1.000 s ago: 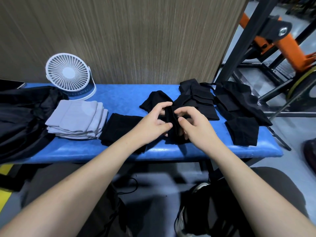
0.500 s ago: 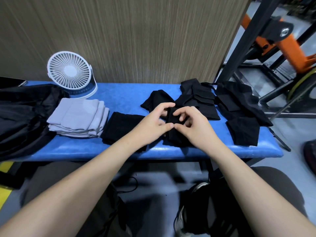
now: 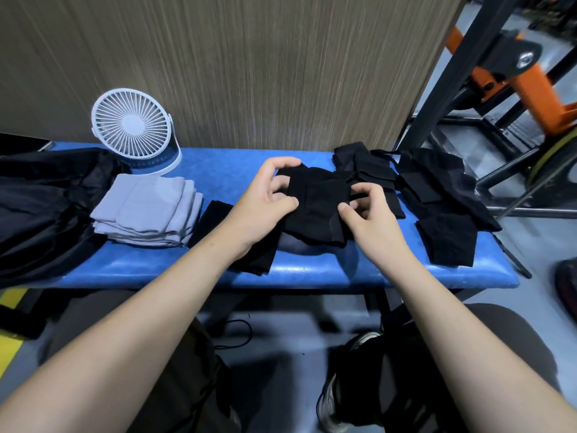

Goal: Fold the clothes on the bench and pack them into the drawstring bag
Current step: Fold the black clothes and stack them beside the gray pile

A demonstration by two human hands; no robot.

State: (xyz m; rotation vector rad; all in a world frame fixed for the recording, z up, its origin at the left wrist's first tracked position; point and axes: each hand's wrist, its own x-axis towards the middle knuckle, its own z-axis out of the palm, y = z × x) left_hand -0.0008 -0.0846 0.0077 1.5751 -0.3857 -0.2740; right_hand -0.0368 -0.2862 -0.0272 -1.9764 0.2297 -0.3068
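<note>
While both hands (image 3: pixel 315 210) pinch it, black garment (image 3: pixel 315 207) lies half-folded.

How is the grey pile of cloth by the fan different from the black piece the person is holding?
The grey pile is light grey; the black piece is black. The grey pile lies folded and stacked on the blue bench, untouched; the black piece is pinched between the left hand and right hand. The grey pile has several layers; the black piece looks like one item. Both are cloth.

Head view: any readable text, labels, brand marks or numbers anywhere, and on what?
None can be read.
Black garment held by both hands: no visible label.
White fan: no legible marking.
Grey folded stack: plain.
Orange gym frame: round mark on its black bracket, too blurred.
</note>
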